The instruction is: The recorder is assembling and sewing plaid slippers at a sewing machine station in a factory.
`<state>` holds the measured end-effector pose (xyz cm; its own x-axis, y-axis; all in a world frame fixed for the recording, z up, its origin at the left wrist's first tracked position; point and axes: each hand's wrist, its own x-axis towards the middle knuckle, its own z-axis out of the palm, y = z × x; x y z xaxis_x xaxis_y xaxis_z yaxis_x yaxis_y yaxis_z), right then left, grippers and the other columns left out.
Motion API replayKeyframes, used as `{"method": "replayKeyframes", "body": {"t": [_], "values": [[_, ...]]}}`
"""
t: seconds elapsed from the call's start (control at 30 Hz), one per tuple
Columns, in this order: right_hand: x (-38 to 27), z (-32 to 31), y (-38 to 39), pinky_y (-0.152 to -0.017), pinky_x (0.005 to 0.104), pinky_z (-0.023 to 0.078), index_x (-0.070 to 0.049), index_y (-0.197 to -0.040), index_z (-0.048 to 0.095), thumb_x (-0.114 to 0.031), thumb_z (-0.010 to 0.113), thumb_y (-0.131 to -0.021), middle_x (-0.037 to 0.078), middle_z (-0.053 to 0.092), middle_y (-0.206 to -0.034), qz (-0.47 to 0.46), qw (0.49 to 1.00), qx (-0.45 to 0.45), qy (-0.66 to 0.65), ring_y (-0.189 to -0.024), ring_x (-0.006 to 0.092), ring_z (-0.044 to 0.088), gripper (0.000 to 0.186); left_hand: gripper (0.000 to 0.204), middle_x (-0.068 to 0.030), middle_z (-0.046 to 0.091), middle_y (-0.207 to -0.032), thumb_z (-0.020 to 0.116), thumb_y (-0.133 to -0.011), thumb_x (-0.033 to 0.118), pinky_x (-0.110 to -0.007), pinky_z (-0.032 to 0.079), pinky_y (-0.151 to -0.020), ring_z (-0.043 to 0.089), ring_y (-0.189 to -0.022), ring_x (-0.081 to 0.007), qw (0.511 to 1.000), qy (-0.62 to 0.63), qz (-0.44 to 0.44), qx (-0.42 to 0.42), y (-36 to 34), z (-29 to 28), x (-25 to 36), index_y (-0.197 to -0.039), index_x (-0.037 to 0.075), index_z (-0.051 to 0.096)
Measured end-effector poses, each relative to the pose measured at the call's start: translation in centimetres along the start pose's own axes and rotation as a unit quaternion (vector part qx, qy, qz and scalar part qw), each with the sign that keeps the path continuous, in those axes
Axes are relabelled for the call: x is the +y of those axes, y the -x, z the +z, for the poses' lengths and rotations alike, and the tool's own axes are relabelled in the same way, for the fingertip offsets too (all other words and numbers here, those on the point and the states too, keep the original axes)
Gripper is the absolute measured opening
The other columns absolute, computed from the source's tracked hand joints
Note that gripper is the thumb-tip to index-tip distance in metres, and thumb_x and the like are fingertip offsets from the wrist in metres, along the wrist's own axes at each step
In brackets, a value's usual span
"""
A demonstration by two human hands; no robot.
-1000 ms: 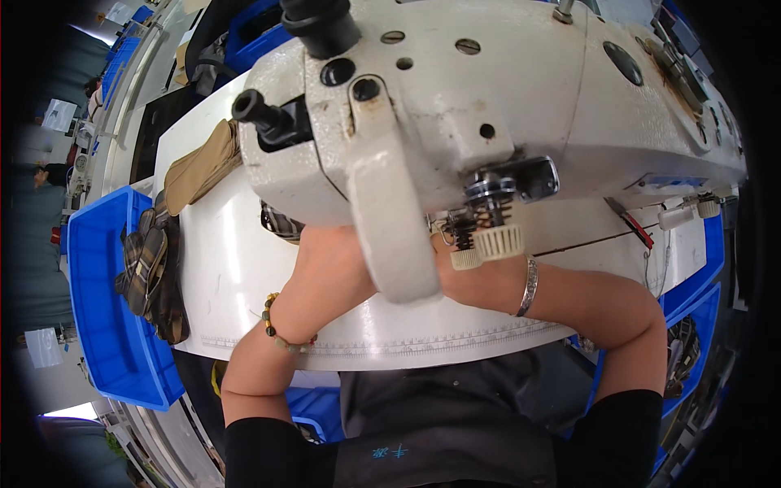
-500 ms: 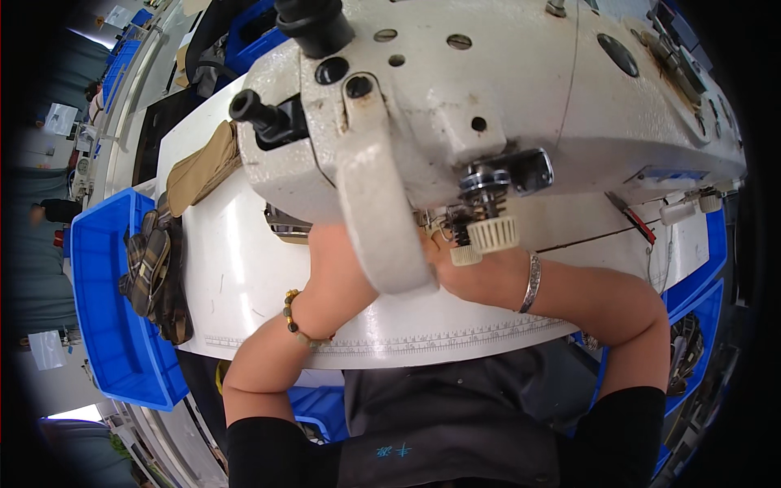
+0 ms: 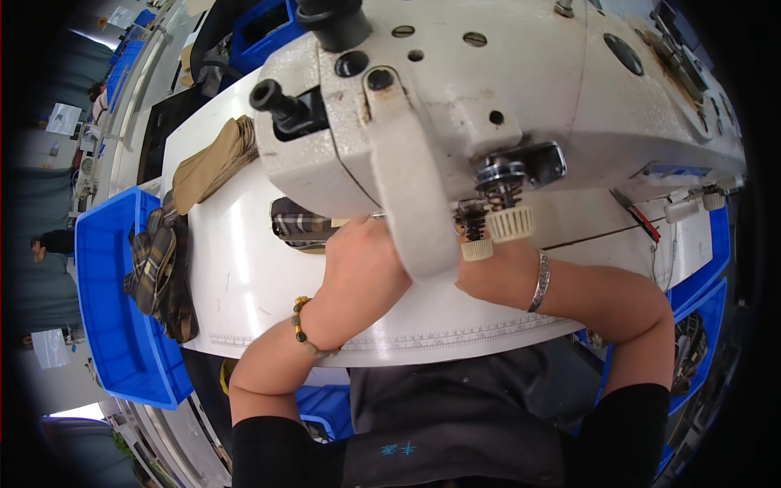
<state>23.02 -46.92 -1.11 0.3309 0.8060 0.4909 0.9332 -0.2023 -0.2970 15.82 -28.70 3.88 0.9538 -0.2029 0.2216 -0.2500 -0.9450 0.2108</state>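
A white sewing machine head point(image 3: 455, 106) stands over the table and covers part of both hands. My left hand point(image 3: 366, 264) lies low on the tabletop under the machine's left end, back up, its fingertips hidden. Just left of it, a folded plaid fabric piece point(image 3: 299, 225) in dark grey and tan sticks out from under the machine. My right hand point(image 3: 498, 275) rests to the right of the white lever, below the tension knobs point(image 3: 509, 224). Its fingers are hidden too, so what either hand holds does not show.
Tan cut pieces point(image 3: 213, 167) lie stacked at the table's left. Plaid pieces point(image 3: 153, 264) hang over the rim of a blue bin point(image 3: 102, 285). A red-handled tool point(image 3: 644, 222) lies at the right, near another blue bin point(image 3: 716, 305). A printed ruler point(image 3: 407, 337) follows the front edge.
The view has shifted slightly, so the machine sits farther right in the picture. More of the plaid piece shows beside my left hand. Both hands stay close to the machine.
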Motion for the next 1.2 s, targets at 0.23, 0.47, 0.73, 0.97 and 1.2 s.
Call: {"method": "replayKeyframes", "body": {"t": [0.23, 0.47, 0.73, 0.97, 1.2], "values": [[0.4, 0.2, 0.2, -0.052, 0.0415, 0.050, -0.009, -0.069, 0.066, -0.015, 0.067, -0.068, 0.009, 0.060, -0.066, 0.013, 1.000, 0.001, 0.015, -0.056, 0.0281, 0.063, 0.007, 0.005, -0.0088, 0.063, -0.072, 0.073, -0.079, 0.008, -0.041, 0.049, -0.057, 0.063, -0.064, -0.0295, 0.999, 0.027, -0.025, -0.013, -0.5, -0.1, 0.0, -0.082, 0.006, 0.070], [1.1, 1.5, 0.2, -0.055, 0.0429, 0.051, -0.003, -0.067, 0.062, -0.013, 0.068, -0.069, 0.014, 0.060, -0.060, 0.105, 0.993, -0.032, -0.044, -0.057, 0.0337, 0.062, 0.012, 0.010, -0.0067, 0.066, -0.076, 0.079, -0.074, 0.010, -0.038, 0.051, -0.060, 0.066, -0.067, -0.0276, 0.999, 0.026, -0.009, 0.044, -0.5, -1.1, 0.1, -0.081, 0.006, 0.072], [1.1, 2.2, 0.4, -0.055, 0.0426, 0.051, -0.002, -0.066, 0.061, -0.014, 0.068, -0.070, 0.014, 0.060, -0.062, 0.089, 0.995, -0.034, -0.040, -0.057, 0.0322, 0.063, 0.014, 0.013, -0.0037, 0.067, -0.077, 0.082, -0.071, 0.012, -0.034, 0.053, -0.059, 0.067, -0.069, -0.0227, 0.999, -0.008, 0.006, 0.054, -0.1, -0.5, -0.7, -0.081, 0.009, 0.073], [0.5, 0.2, -0.1, -0.051, 0.0406, 0.049, -0.006, -0.084, 0.067, -0.015, 0.065, -0.078, 0.009, 0.059, -0.064, 0.034, 0.998, -0.046, 0.000, -0.056, 0.0278, 0.063, 0.011, 0.010, -0.0033, 0.068, -0.079, 0.080, -0.075, 0.014, -0.034, 0.055, -0.062, 0.068, -0.070, -0.0218, 0.999, 0.011, -0.043, -0.012, 0.1, -1.5, -1.5, -0.082, 0.012, 0.074], [0.5, 0.0, 0.0, -0.048, 0.0403, 0.047, -0.011, -0.107, 0.067, -0.016, 0.062, -0.083, 0.007, 0.059, -0.063, 0.011, 0.998, -0.056, -0.001, -0.055, 0.0261, 0.063, 0.026, 0.007, -0.0032, 0.066, -0.079, 0.078, -0.077, 0.015, -0.037, 0.055, -0.062, 0.066, -0.072, -0.0239, 0.999, -0.040, -0.003, -0.028, 0.6, -0.5, -1.1, -0.082, 0.013, 0.074]]}}
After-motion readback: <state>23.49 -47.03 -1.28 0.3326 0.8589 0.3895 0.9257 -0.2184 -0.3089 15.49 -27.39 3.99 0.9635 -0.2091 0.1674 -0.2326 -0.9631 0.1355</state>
